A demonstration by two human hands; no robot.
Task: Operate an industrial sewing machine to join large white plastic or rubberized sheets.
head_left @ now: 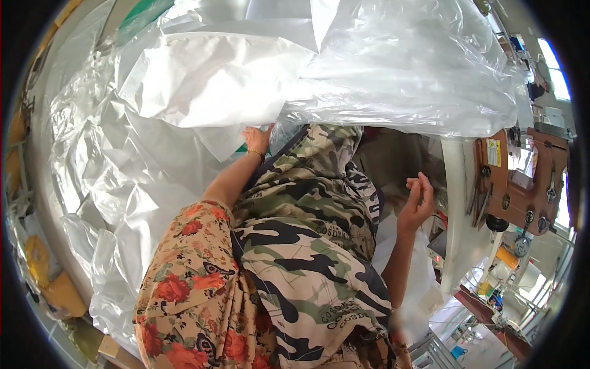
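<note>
My left hand (257, 139) reaches to the lower edge of a white sheet (209, 80), its thumb held apart from the other fingers. Some of its fingertips are hard to make out against the sheet, and I see nothing held in it. Clear, wrinkled plastic film (405, 74) covers the surface in front of me and hangs over its near edge. Away from the film, over to the right, my right hand (418, 200) is raised with loosely bent fingers apart and nothing in them. A camouflage apron (307, 246) covers my front, and a floral sleeve (190, 277) my left upper arm.
Crumpled silvery-white film (141, 166) spreads along the left. At the right stands a brown sewing machine (528, 172) on a pale table (458, 203). Yellow bundles (55, 277) lie at the far left, above a cardboard box (117, 350).
</note>
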